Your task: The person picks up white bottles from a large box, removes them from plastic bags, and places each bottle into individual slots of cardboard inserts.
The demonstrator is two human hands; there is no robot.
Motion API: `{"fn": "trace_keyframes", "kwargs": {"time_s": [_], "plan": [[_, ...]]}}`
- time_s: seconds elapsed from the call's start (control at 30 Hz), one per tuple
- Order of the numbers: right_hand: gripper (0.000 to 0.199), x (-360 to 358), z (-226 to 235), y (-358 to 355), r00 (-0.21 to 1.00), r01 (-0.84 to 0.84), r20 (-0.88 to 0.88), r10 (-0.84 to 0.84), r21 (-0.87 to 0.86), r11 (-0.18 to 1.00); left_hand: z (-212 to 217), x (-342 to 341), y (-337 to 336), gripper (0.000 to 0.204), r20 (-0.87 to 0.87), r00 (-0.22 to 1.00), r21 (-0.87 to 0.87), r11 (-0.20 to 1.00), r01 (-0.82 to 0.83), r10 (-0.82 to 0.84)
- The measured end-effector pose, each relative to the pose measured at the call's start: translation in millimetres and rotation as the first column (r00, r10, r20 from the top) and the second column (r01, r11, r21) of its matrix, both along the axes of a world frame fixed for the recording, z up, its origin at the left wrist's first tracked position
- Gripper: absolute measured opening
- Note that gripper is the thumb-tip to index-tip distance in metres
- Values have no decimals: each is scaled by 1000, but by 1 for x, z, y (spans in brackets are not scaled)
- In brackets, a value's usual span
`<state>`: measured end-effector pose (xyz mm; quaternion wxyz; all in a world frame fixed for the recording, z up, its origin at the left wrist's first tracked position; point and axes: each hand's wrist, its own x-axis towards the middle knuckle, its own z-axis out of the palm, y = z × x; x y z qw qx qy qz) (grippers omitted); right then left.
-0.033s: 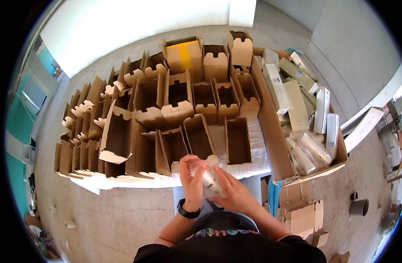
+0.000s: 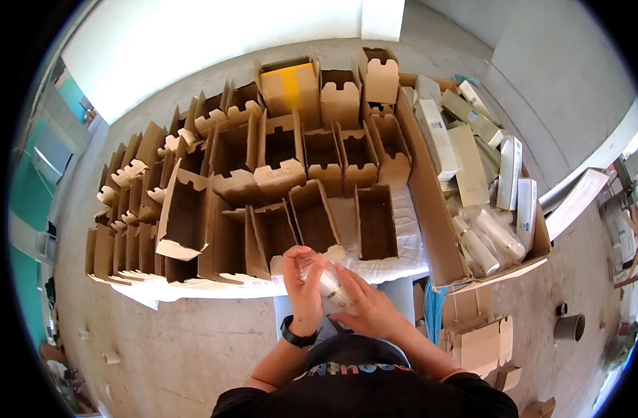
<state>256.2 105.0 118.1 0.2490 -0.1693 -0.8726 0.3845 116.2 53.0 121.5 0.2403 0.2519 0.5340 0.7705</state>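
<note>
Several slim pale boxes (image 2: pixel 436 139) in the large carton (image 2: pixel 430 223) at the right edge of the counter (image 2: pixel 408 230) carry small labels, too small here to make out. Dark marks show on the side of the white container (image 2: pixel 329 281), which is in clear wrapping and has a gold-toned band; its print is likewise unclear. Coloured lettering crosses the black shirt (image 2: pixel 367 393).

The white container is held just off the counter's near edge, right of its middle, tilted between both hands. The left hand (image 2: pixel 303 289) is raised, its fingers bent and partly closed about the upper end; a dark band (image 2: pixel 298 333) circles that wrist. The right hand (image 2: pixel 369 306) is half closed, fingers laid along the container's right side, covering part of it.

Rows of open brown boxes (image 2: pixel 324 157) fill the counter up to its left edge, many overlapping, their insides in shadow. Two wrapped containers (image 2: pixel 500 235) lie at the carton's near end. Both upper arms are cut off below.
</note>
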Motion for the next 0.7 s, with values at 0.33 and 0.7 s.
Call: {"fn": "trace_keyframes", "kwargs": {"time_s": [0.33,0.7], "plan": [[88,21,-6,-1,981,-29,183,66,-195,980,-19,-5,2,21,74,995,1,998,70,-70],[69,61,-21,53,886,226,-79,-456,-786,575,-54,6,21,50,-575,644,-465,849,252,-505]]}}
